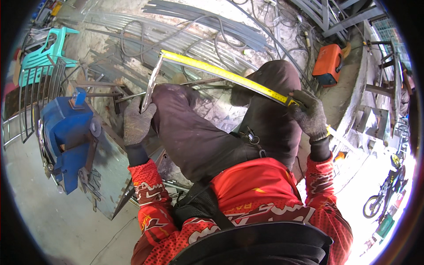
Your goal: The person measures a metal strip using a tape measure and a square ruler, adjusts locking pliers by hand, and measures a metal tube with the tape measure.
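My left hand [138, 121], in a grey knit glove, is closed on the lower end of a narrow, shiny metal piece [153, 84] that stands up beside my knee. Its exact kind is hard to make out. A yellow tape measure [225, 76] stretches from the top of that piece, slanting down across my thigh to the right. My right hand [308, 114], gloved the same way, is closed on the tape's near end by my right knee. Its fingers hide part of what they grip. More yellow shows just past the right wrist.
A blue machine [66, 137] stands at the left, near a green plastic chair [46, 55]. Long metal bars [207, 22] and loose cables cover the ground ahead. An orange box with a handle [327, 65] sits at the right. A motorcycle [384, 187] is farther right.
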A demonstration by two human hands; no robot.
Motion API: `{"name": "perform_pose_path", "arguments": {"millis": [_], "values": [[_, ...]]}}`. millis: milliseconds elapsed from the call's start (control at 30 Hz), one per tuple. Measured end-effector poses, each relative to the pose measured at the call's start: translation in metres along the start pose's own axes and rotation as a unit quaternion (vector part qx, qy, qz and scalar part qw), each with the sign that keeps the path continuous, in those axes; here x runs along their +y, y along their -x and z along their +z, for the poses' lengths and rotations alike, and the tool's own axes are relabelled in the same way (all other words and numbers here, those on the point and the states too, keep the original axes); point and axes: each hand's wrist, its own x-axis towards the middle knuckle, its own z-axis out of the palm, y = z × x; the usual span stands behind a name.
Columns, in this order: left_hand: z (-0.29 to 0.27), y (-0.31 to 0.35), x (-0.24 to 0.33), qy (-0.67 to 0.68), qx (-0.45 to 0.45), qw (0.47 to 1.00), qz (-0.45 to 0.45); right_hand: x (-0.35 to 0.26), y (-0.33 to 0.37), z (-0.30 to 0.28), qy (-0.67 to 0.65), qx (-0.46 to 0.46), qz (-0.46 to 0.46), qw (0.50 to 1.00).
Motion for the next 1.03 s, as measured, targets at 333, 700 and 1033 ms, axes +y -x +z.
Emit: {"name": "perform_pose_path", "arguments": {"millis": [333, 700, 1033], "values": [[0.002, -0.002, 0.022, -0.128, 0.04, 0.989, 0.066, 0.018, 0.003, -0.003, 0.032, -0.002, -0.007, 0.999], [0.024, -0.112, 0.069, 0.114, 0.031, 0.982, 0.149, 0.015, -0.001, 0.002, 0.017, 0.011, -0.005, 1.0], [0.038, -0.125, 0.059, 0.095, -0.053, 0.984, 0.139, 0.024, -0.002, -0.001, -0.002, -0.006, 0.016, 1.0]]}}
